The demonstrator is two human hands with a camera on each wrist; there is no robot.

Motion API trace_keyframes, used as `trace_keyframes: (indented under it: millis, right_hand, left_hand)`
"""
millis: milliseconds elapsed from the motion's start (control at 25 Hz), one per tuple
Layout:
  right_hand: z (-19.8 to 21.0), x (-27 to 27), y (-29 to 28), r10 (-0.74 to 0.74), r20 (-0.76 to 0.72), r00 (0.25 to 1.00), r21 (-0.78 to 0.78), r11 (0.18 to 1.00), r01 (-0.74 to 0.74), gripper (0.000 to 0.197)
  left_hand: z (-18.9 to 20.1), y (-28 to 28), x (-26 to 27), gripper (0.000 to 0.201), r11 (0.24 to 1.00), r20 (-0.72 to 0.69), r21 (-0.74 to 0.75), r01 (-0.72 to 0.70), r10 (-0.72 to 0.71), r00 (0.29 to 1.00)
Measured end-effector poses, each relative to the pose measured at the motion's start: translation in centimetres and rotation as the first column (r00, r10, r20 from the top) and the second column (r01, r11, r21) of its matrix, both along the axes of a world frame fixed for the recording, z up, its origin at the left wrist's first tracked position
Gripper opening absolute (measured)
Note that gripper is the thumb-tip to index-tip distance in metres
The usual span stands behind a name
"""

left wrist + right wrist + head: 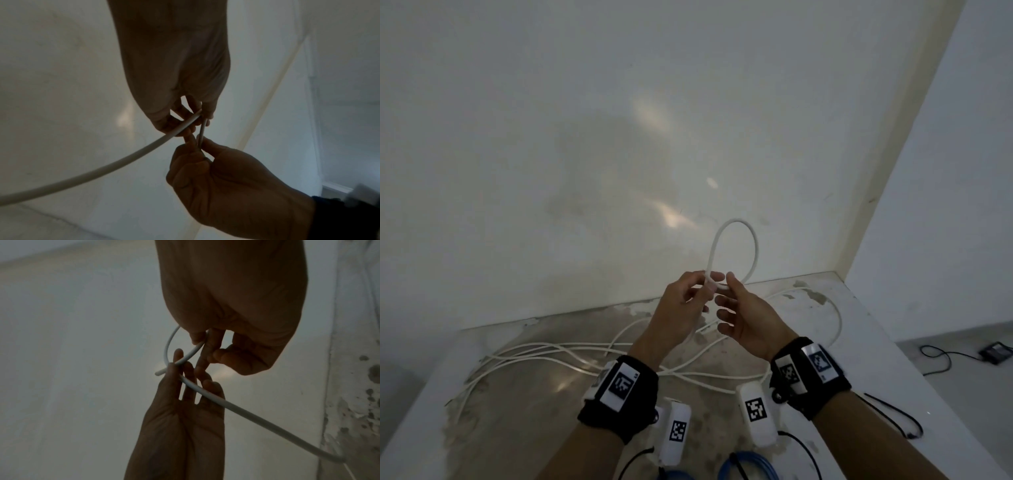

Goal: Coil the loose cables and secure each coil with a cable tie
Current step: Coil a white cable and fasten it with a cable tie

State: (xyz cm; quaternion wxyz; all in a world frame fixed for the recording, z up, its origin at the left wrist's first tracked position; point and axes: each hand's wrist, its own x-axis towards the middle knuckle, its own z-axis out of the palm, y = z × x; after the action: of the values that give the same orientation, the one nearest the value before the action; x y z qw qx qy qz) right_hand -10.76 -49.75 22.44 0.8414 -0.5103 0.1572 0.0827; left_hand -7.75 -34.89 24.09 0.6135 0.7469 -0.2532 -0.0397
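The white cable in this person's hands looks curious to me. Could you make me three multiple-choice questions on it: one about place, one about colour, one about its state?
1. Where does the rest of the white cable lie?
A. on the tabletop
B. hung on the wall
C. in a box

2. What colour is the cable at the near table edge?
A. red
B. blue
C. yellow

3. How is the held cable?
A. bent into one loop
B. cut in two
C. tied off

Answers: 1 A, strands sprawl on the tabletop below the left hand and right hand. 2 B, the blue cable shows by the forearms. 3 A, one loop stands above the pinching fingers.
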Motion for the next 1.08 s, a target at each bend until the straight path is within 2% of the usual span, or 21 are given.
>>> trace_keyframes:
  millis: [120, 240, 320, 400, 480, 640, 680, 760, 840, 880, 960, 1000, 1080]
  right_hand:
    - [0.6, -0.2, 1.9, 0.112, 0.06, 0.992, -0.152, 0.983, -0.102, 0.038]
    - [0.3, -0.7, 4.3, 0.28, 0.165, 0.946, -0.166, 0.953, -0.253, 0.049]
    - [-0.5, -1.3, 6.2, 0.434, 0.192, 0.88, -0.303, 0.879, -0.368, 0.05]
    - [-1.7, -1.4, 7.2, 0.55, 0.201, 0.811, -0.602, 0.722, -0.34, 0.039]
    - [-2.9, -0.9, 6.7, 0.633, 0.188, 0.751, -0.826, 0.516, -0.228, 0.032]
    - [-5.5, 1.1, 2.4, 0.681, 0.027, 0.732, -0.977, 0.172, -0.124, 0.032]
    - [-5.9, 1.6, 1.3, 0.663, -0.02, 0.748, -0.986, 0.11, -0.125, 0.033]
    - [-5.8, 2.5, -0.7, 0.593, -0.074, 0.802, -0.992, 0.043, -0.123, 0.038]
    - [-5.0, 3.3, -2.1, 0.539, -0.082, 0.838, -0.991, 0.042, -0.123, 0.04]
    - [-4.4, 3.7, -2.5, 0.527, -0.074, 0.847, -0.989, 0.072, -0.131, 0.04]
    - [-3.0, 4.3, -2.9, 0.504, -0.053, 0.862, -0.969, 0.183, -0.166, 0.037]
    - [-2.5, 4.5, -2.8, 0.468, -0.056, 0.882, -0.939, 0.275, -0.206, 0.035]
    - [-1.8, 4.6, -2.4, 0.336, -0.073, 0.939, -0.779, 0.569, -0.264, 0.028]
  left_hand:
    - [0.0, 1.5, 0.2, 0.019, 0.995, 0.05, 0.016, -0.1, 0.099, 0.994]
    - [0.7, 2.3, 0.3, 0.023, 0.978, 0.01, -0.098, -0.186, 0.187, 0.982]
    - [1.5, 3.0, 0.6, 0.023, 0.951, -0.079, -0.217, -0.218, 0.206, 0.975]
    - [2.5, 4.2, 1.1, 0.024, 0.922, -0.147, -0.328, -0.204, 0.164, 0.975]
    - [3.3, 6.1, 1.6, 0.026, 0.911, -0.16, -0.335, -0.241, 0.198, 0.967]
    - [4.2, 11.8, 3.0, 0.03, 0.899, -0.113, -0.105, -0.424, 0.413, 0.904]
    - [4.4, 13.5, 3.4, 0.03, 0.883, -0.129, -0.06, -0.465, 0.455, 0.881]
    - [4.9, 16.4, 4.0, 0.028, 0.858, -0.216, -0.022, -0.513, 0.497, 0.841]
    - [5.4, 18.3, 4.0, 0.026, 0.846, -0.299, 0.022, -0.533, 0.515, 0.804]
    - [5.6, 18.7, 3.8, 0.026, 0.847, -0.335, 0.046, -0.529, 0.512, 0.791]
    - [5.4, 18.4, 3.3, 0.027, 0.867, -0.394, 0.055, -0.494, 0.474, 0.788]
    - [5.1, 17.9, 3.1, 0.027, 0.883, -0.397, 0.064, -0.464, 0.449, 0.8]
    - [4.3, 16.9, 3.0, 0.028, 0.904, -0.37, 0.111, -0.414, 0.424, 0.827]
